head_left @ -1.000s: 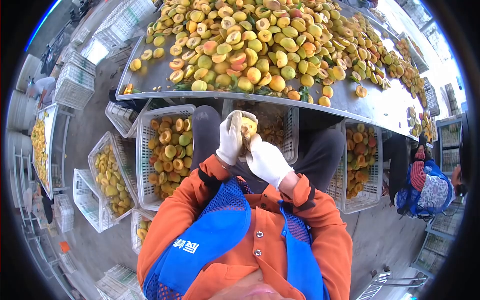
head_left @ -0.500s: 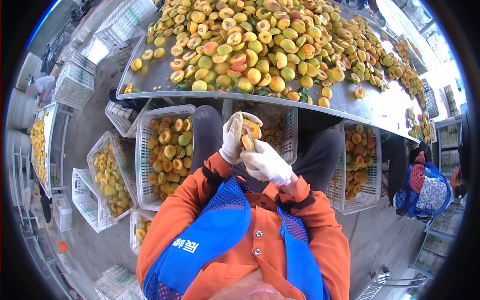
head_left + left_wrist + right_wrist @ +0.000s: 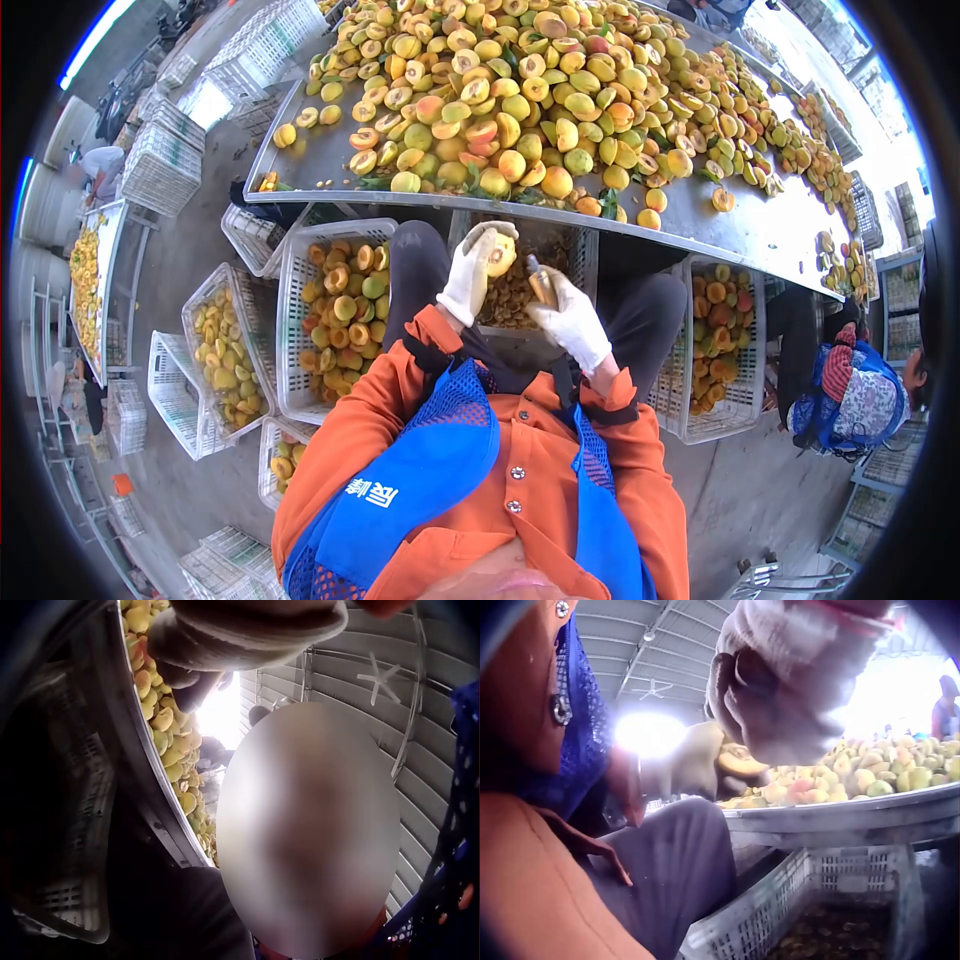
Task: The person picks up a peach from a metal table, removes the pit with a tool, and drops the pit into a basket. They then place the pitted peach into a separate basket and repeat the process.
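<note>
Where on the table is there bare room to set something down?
On the metal table, between the lone fruit half and the right-end fruit cluster; a smaller patch lies between the main pile and the left edge, beside loose fruit. The middle is crowded with fruit.

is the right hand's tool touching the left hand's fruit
Apart: the head view shows a gap between the tool and the fruit.

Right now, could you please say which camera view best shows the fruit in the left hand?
The head view, where the fruit in the left hand shows its cut face plainly. The right wrist view shows part of it beyond the right hand; I cannot make it out in the left wrist view.
</note>
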Action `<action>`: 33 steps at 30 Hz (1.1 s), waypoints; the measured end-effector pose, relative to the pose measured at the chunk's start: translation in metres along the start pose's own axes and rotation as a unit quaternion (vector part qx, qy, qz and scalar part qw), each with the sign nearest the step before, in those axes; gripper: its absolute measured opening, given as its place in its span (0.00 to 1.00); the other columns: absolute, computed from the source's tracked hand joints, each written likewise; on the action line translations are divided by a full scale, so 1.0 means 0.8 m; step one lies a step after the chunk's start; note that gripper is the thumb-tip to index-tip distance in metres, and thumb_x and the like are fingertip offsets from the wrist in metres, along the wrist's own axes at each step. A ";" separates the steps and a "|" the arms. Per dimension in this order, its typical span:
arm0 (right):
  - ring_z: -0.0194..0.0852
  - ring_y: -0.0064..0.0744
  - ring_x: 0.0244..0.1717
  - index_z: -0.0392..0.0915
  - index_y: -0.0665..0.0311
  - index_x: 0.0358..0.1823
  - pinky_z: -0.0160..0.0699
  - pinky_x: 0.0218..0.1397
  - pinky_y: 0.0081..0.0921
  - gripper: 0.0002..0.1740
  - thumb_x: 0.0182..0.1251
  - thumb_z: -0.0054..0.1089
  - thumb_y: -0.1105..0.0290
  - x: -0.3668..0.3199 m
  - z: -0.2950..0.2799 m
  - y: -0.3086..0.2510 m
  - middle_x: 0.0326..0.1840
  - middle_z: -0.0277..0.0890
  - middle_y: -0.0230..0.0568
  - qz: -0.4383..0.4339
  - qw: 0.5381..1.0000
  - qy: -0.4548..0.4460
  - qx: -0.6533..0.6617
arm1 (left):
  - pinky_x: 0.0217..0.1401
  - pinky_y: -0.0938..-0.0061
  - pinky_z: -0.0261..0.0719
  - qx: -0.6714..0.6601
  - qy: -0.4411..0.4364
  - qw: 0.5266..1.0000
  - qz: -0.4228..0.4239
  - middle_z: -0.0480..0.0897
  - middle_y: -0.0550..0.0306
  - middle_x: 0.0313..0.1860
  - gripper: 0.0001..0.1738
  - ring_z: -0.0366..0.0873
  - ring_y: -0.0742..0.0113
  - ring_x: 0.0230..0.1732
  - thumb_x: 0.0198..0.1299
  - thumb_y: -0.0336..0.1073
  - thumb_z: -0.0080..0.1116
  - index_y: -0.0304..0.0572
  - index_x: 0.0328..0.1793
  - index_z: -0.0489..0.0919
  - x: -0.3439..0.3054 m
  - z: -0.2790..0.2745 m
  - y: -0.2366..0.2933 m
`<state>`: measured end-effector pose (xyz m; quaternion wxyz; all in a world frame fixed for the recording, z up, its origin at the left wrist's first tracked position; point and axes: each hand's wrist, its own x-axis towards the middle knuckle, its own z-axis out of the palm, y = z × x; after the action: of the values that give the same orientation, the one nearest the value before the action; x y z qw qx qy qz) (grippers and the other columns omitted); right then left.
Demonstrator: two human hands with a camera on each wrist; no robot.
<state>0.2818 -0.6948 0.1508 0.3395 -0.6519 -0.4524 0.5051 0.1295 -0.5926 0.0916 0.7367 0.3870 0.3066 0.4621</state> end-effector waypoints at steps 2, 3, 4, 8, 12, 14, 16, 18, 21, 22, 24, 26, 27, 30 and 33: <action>0.84 0.51 0.44 0.75 0.65 0.58 0.81 0.46 0.37 0.23 0.59 0.63 0.70 0.006 0.004 0.020 0.41 0.82 0.57 -0.082 0.992 0.095 -0.021 | 0.56 0.75 0.77 0.006 -0.013 1.000 -0.005 0.83 0.53 0.48 0.18 0.80 0.68 0.49 0.73 0.42 0.46 0.35 0.57 0.77 0.000 0.002 0.002; 0.85 0.50 0.43 0.75 0.66 0.58 0.81 0.45 0.35 0.24 0.59 0.64 0.69 0.008 0.007 0.020 0.40 0.82 0.57 -0.126 0.983 0.127 -0.031 | 0.57 0.75 0.77 -0.005 -0.013 1.000 -0.005 0.82 0.53 0.49 0.19 0.79 0.68 0.50 0.74 0.42 0.46 0.35 0.59 0.77 -0.001 0.006 0.002; 0.85 0.48 0.41 0.74 0.67 0.57 0.81 0.44 0.34 0.24 0.59 0.64 0.69 0.013 0.014 0.015 0.39 0.82 0.57 -0.169 0.972 0.157 -0.042 | 0.58 0.74 0.76 -0.016 -0.013 1.000 -0.005 0.82 0.52 0.50 0.20 0.79 0.68 0.51 0.74 0.42 0.46 0.35 0.60 0.76 -0.003 0.012 0.002; 0.82 0.56 0.41 0.75 0.66 0.55 0.80 0.40 0.38 0.22 0.58 0.65 0.71 0.045 0.043 0.017 0.36 0.80 0.59 -0.168 0.959 0.184 -0.133 | 0.61 0.74 0.74 0.029 -0.017 0.999 0.006 0.80 0.53 0.56 0.20 0.78 0.68 0.54 0.75 0.40 0.45 0.37 0.65 0.74 -0.008 0.023 -0.006; 0.80 0.60 0.39 0.75 0.66 0.53 0.79 0.40 0.42 0.21 0.55 0.63 0.73 0.053 0.054 0.020 0.34 0.80 0.60 -0.169 0.961 0.180 -0.125 | 0.54 0.78 0.75 0.082 0.015 0.992 0.091 0.80 0.57 0.52 0.18 0.76 0.74 0.48 0.74 0.36 0.47 0.37 0.66 0.73 -0.001 0.015 -0.029; 0.81 0.57 0.33 0.76 0.64 0.44 0.79 0.35 0.44 0.15 0.57 0.64 0.69 0.056 0.044 0.023 0.28 0.79 0.55 -0.197 0.938 0.183 -0.218 | 0.56 0.73 0.77 0.191 0.062 0.973 0.111 0.82 0.49 0.49 0.15 0.80 0.63 0.49 0.71 0.30 0.47 0.34 0.59 0.76 -0.004 0.012 -0.032; 0.80 0.54 0.25 0.74 0.60 0.36 0.77 0.29 0.45 0.10 0.60 0.64 0.65 0.057 0.036 0.030 0.21 0.77 0.51 -0.216 0.910 0.219 -0.279 | 0.51 0.69 0.79 0.365 0.108 0.909 0.170 0.85 0.45 0.43 0.13 0.83 0.57 0.45 0.68 0.32 0.52 0.31 0.53 0.79 -0.018 0.025 -0.018; 0.79 0.55 0.25 0.74 0.60 0.34 0.76 0.28 0.47 0.10 0.63 0.61 0.62 0.064 0.031 0.044 0.20 0.77 0.52 -0.189 0.895 0.208 -0.347 | 0.50 0.72 0.79 0.355 0.080 0.925 0.109 0.85 0.48 0.42 0.10 0.84 0.63 0.45 0.68 0.32 0.53 0.34 0.48 0.81 -0.027 0.025 0.004; 0.81 0.55 0.29 0.75 0.61 0.37 0.79 0.33 0.47 0.16 0.62 0.62 0.55 0.072 0.021 0.091 0.25 0.80 0.52 -0.136 0.890 0.083 -0.428 | 0.48 0.74 0.79 0.382 0.114 0.908 0.125 0.86 0.51 0.39 0.08 0.84 0.65 0.42 0.66 0.32 0.56 0.38 0.46 0.83 -0.053 0.004 0.057; 0.82 0.55 0.32 0.75 0.62 0.40 0.80 0.36 0.47 0.18 0.61 0.63 0.54 0.069 0.015 0.098 0.28 0.81 0.53 -0.092 0.891 0.031 -0.444 | 0.49 0.72 0.80 0.477 0.139 0.851 0.172 0.86 0.50 0.41 0.08 0.85 0.60 0.43 0.65 0.33 0.58 0.41 0.45 0.84 -0.060 -0.021 0.074; 0.83 0.54 0.37 0.74 0.63 0.44 0.80 0.40 0.47 0.23 0.60 0.64 0.51 0.063 0.010 0.106 0.33 0.83 0.53 -0.027 0.891 -0.013 -0.452 | 0.48 0.67 0.81 0.614 0.211 0.744 0.158 0.86 0.52 0.41 0.09 0.84 0.53 0.43 0.63 0.40 0.60 0.45 0.41 0.85 -0.076 -0.067 0.114; 0.82 0.55 0.40 0.74 0.64 0.46 0.79 0.43 0.46 0.24 0.60 0.63 0.50 0.060 0.009 0.108 0.36 0.82 0.56 -0.002 0.909 -0.001 -0.417 | 0.56 0.59 0.77 0.797 0.183 0.563 0.120 0.84 0.55 0.52 0.13 0.79 0.50 0.54 0.60 0.46 0.60 0.46 0.38 0.85 -0.075 -0.119 0.149; 0.82 0.56 0.40 0.74 0.64 0.46 0.79 0.43 0.46 0.24 0.61 0.62 0.50 0.062 0.009 0.107 0.36 0.82 0.57 0.001 0.918 0.000 -0.397 | 0.58 0.57 0.75 0.837 0.220 0.483 0.135 0.82 0.56 0.56 0.13 0.75 0.46 0.59 0.61 0.45 0.58 0.46 0.36 0.85 -0.068 -0.129 0.155; 0.80 0.61 0.41 0.74 0.65 0.45 0.77 0.43 0.47 0.24 0.64 0.60 0.50 0.068 0.014 0.101 0.36 0.81 0.61 0.002 0.948 0.008 -0.318 | 0.57 0.56 0.75 0.719 0.256 0.630 0.144 0.84 0.50 0.51 0.15 0.78 0.45 0.54 0.63 0.47 0.56 0.44 0.41 0.85 0.010 -0.199 0.153; 0.79 0.64 0.41 0.75 0.64 0.47 0.76 0.45 0.51 0.24 0.64 0.57 0.50 0.073 0.013 0.102 0.38 0.81 0.61 0.014 0.961 -0.005 -0.277 | 0.59 0.55 0.75 0.663 0.313 0.678 0.055 0.84 0.43 0.49 0.18 0.80 0.43 0.52 0.63 0.45 0.55 0.43 0.52 0.82 0.122 -0.256 0.153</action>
<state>0.2964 -0.6700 0.0540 0.1367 -0.7242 -0.5670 0.3680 -0.0529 -0.4108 0.0818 0.1215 0.6231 0.7233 0.2718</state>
